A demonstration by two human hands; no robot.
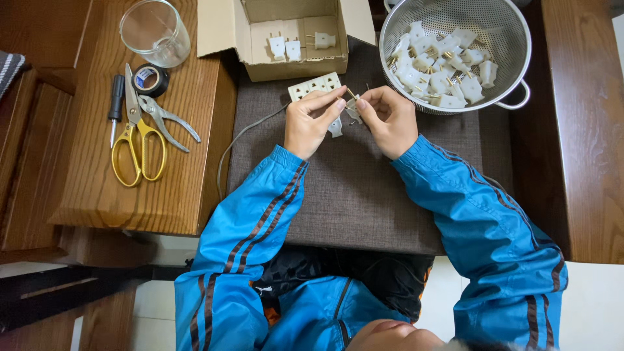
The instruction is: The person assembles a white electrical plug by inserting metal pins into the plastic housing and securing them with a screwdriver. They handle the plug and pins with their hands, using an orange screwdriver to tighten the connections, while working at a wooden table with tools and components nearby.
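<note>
The person wears a bright blue track jacket of shiny, crinkled fabric. Each sleeve carries dark brown stripes running lengthwise from shoulder to cuff, and the cuffs are gathered with elastic at the wrists. The jacket hangs unzipped down the front, its zip edges showing, with a black garment underneath and a small flash of orange beside it. Both hands are bare, without rings or gloves.
</note>
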